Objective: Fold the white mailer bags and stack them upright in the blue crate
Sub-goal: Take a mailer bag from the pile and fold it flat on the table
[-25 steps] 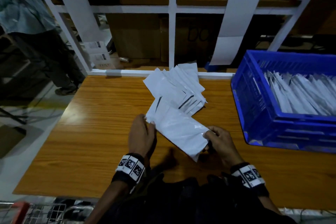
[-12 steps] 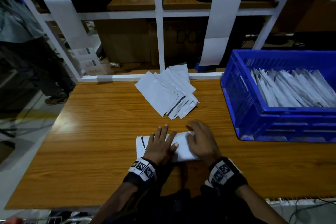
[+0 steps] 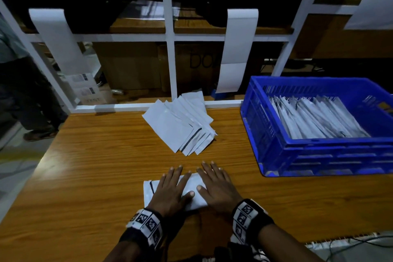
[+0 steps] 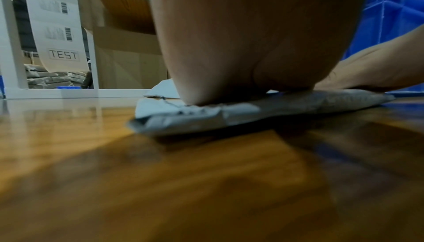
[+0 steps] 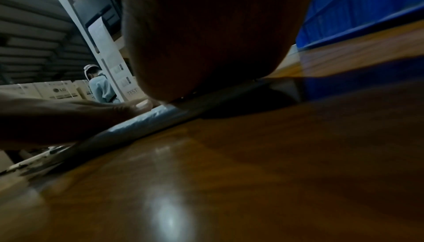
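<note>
A folded white mailer bag (image 3: 192,194) lies flat on the wooden table (image 3: 95,176) near its front edge. My left hand (image 3: 171,189) presses on its left half with fingers spread and straight. My right hand (image 3: 217,185) presses flat on its right half. In the left wrist view my left palm (image 4: 241,46) bears down on the folded bag (image 4: 229,113). In the right wrist view the bag's edge (image 5: 137,126) shows under my right palm (image 5: 206,46). A fanned pile of unfolded white bags (image 3: 180,125) lies behind. The blue crate (image 3: 319,155) at the right holds several folded bags (image 3: 314,119) standing on edge.
A white frame rail (image 3: 148,106) runs along the table's far edge, with upright posts and hanging label strips (image 3: 236,49). Cardboard boxes (image 3: 131,66) stand behind it. A person (image 3: 21,91) stands at the far left, beyond the table.
One second ago both hands held the bag lifted by its ends. They then laid it folded on the table, and now both hands lie flat on it with straighter fingers.
</note>
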A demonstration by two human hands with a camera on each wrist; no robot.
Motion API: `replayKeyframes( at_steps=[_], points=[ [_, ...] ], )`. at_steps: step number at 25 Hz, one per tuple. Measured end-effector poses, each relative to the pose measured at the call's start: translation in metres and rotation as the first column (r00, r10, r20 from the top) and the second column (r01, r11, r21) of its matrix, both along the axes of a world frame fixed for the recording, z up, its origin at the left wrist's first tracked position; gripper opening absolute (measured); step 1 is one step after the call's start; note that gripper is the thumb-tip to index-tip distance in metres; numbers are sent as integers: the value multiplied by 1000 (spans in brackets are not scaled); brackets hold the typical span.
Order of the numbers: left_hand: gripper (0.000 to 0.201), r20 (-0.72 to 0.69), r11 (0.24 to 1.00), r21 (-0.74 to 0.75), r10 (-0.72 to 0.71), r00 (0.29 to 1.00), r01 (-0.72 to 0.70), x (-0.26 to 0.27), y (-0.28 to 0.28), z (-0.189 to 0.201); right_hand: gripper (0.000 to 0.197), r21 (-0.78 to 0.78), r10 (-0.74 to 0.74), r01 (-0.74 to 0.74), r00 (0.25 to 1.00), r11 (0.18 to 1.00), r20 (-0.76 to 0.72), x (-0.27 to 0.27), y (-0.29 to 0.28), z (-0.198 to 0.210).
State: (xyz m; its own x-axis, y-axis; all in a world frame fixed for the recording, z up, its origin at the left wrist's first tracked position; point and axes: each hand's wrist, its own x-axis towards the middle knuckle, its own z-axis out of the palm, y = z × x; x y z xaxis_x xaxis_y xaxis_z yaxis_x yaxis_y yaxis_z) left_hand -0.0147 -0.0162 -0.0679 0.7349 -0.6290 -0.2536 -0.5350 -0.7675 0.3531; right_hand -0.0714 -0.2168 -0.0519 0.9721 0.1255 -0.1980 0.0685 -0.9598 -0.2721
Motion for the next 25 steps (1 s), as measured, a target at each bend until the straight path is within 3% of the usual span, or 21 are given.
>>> replayKeyframes(
  at_steps=[4,7,9,12,14,18,25],
  points=[
    [118,44,1000,-26,-3,999,4,-6,5,0,75,-50,-20,22,999,998,41,-7,5,-6],
    [102,18,996,-86,-16,1000,18,-13,10,2,63,-102,-38,49,993,994,112,-18,10,-15],
    [87,101,997,-42,-63,993,67,-15,14,1,62,-90,-64,83,979,992,191,-24,15,-15],
    [89,113,984,79,-165,980,157,-22,24,0,58,-56,-100,121,954,991,282,-35,21,-23],
    [83,162,982,58,-189,969,182,-22,25,5,57,-32,-114,131,940,991,323,-37,21,-26],
    [64,58,993,-116,12,998,-5,-19,24,9,59,-10,-149,160,936,987,320,-34,23,-26],
    [63,33,991,-135,3,999,2,-25,28,14,66,32,-195,194,937,981,290,-34,22,-30]
  ],
)
